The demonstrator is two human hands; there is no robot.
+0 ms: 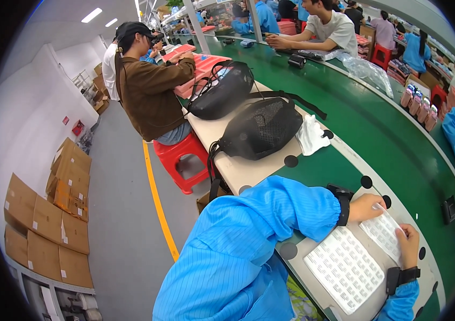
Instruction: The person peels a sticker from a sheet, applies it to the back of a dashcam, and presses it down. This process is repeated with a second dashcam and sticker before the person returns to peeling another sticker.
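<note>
A thin white sheet of small printed labels (381, 233) is tilted up between my two hands. My left hand (365, 208) pinches its far corner. On the right side my right hand (409, 242) is closed on the sheet's edge. Just nearer to me, a white stack of label sheets (345, 268) lies flat on the pale work board, covered in rows of small printed blocks. Each of my wrists carries a black band, and blue striped sleeves cover my arms.
Black mesh bags (262, 128) and a crumpled white cloth (312, 135) lie on the table beyond my left arm. A green conveyor belt (356, 112) runs along the right. A seated person in brown (152, 93) works at pink trays (200, 69). Cardboard boxes (51, 224) stand left.
</note>
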